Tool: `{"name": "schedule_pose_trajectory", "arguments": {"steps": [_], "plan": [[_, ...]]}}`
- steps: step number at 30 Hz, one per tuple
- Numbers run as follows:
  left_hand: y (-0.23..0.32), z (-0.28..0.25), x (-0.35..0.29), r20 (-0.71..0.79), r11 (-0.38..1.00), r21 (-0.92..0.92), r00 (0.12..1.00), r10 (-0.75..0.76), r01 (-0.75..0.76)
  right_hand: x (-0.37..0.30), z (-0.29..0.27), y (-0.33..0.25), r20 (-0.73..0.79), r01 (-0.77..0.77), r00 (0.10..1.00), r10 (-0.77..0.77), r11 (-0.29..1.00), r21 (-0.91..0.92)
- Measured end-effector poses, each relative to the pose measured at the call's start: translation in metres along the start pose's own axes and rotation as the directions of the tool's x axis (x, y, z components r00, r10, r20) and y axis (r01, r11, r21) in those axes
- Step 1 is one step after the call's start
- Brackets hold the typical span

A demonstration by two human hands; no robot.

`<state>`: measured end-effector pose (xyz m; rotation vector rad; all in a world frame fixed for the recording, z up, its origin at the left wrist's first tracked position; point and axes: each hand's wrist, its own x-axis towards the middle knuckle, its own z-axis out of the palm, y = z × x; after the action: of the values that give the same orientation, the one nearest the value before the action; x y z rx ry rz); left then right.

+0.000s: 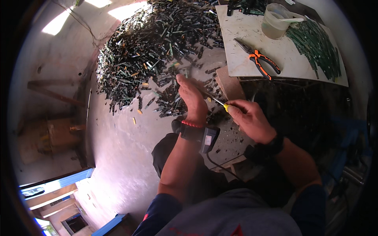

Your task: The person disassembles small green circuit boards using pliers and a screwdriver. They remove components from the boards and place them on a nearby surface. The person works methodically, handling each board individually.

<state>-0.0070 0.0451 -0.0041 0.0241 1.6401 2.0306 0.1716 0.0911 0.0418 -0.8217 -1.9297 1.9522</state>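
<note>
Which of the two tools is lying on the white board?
The pliers with black-and-orange handles, lying spread on the white board. The other, a yellow-handled tool with a slim metal shaft, is in the right hand.

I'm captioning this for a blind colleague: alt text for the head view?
A person's right hand grips a yellow-handled tool, its thin metal shaft pointing toward the left hand, whose grip is unclear. Beyond lies a large heap of dark strips; to its right, a white board holds orange-and-black pliers, a translucent cup and green strips.
</note>
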Motion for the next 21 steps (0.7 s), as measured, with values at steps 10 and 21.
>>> {"name": "schedule_pose_trajectory", "arguments": {"steps": [10,21], "plan": [[0.018,0.010,-0.003,0.056,0.984,-0.152,0.995,-0.083,0.090,-0.012,0.015,-0.001,-0.079,0.345,0.835,-0.544,0.630,-0.696],[0.029,-0.017,0.006,0.130,0.920,-0.279,0.960,-0.247,0.274,-0.007,0.020,-0.032,0.332,-0.438,0.897,0.292,0.689,0.578]]}}
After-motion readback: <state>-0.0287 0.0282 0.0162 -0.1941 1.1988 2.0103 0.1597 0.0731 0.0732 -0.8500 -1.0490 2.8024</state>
